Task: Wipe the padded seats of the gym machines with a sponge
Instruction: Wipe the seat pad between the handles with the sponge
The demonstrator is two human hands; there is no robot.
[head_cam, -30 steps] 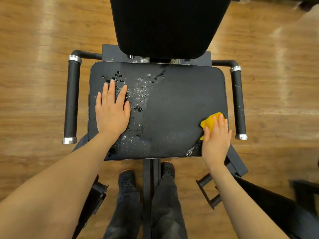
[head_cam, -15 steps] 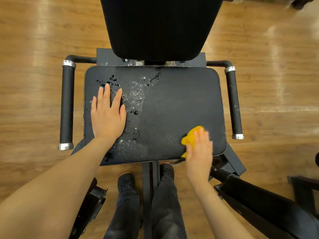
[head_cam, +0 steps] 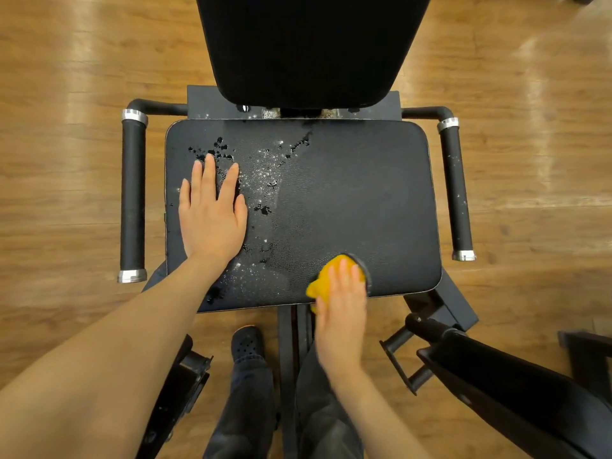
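A black padded seat (head_cam: 364, 200) of a gym machine fills the middle of the head view. White foam specks and wet droplets cover its left half; its right half looks smooth. My left hand (head_cam: 212, 217) rests flat on the left part of the seat, fingers straight. My right hand (head_cam: 341, 303) presses a yellow sponge (head_cam: 326, 278) with a dark underside onto the seat's front edge, slightly right of centre. Straight fingers lie on top of the sponge and hide most of it.
A black backrest pad (head_cam: 308, 48) stands behind the seat. Black handles with silver caps flank it on the left (head_cam: 133, 197) and right (head_cam: 456, 190). Another black pad (head_cam: 516, 392) juts in at the lower right. My legs and dark shoe (head_cam: 246, 342) stand on the wooden floor (head_cam: 59, 94).
My right hand has slid the sponge leftward along the seat's front edge, from the right corner toward the centre. My left hand has stayed flat in place.
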